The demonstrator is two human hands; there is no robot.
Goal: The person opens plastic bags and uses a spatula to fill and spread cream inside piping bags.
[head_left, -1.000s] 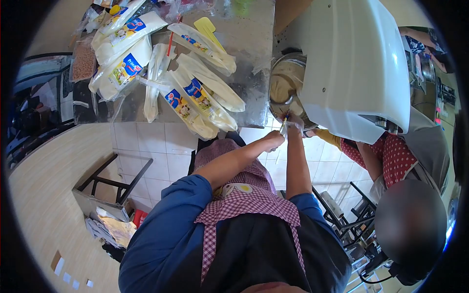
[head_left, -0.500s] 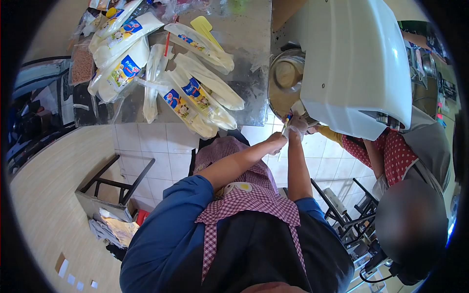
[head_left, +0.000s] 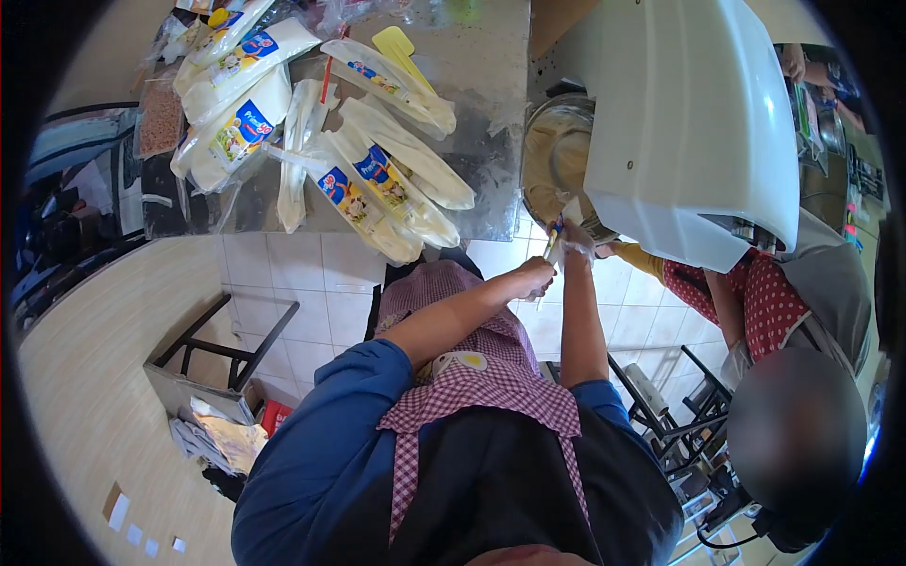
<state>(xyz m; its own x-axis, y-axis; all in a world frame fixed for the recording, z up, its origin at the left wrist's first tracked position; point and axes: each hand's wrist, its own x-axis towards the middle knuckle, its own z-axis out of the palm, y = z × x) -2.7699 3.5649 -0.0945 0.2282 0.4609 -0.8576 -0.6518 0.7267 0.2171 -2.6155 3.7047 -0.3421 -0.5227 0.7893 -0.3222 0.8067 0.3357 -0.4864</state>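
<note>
My right hand (head_left: 577, 242), in a clear plastic glove, is closed around a small white pouch (head_left: 555, 232) with a blue, red and yellow print. The pouch is tilted over the near rim of a round metal bowl (head_left: 530, 203). My left hand (head_left: 537, 277) is closed on the pouch's lower end, just below and left of the right hand. Inside the bowl lies a beige mass (head_left: 545, 156) beneath the big white machine housing (head_left: 684, 123). Whether anything comes out of the pouch is too small to tell.
On the metal table (head_left: 486, 189) to the left lie several long white printed pouches (head_left: 406, 193) and a yellow scraper (head_left: 401, 55). A co-worker in a red dotted apron (head_left: 755, 302) stands at the right, a hand near the bowl. A stool (head_left: 222, 349) is at the lower left.
My hands stay almost in place, with the pouch raised very slightly at the bowl's rim. The shape inside the bowl has shifted. The view has moved a little.
</note>
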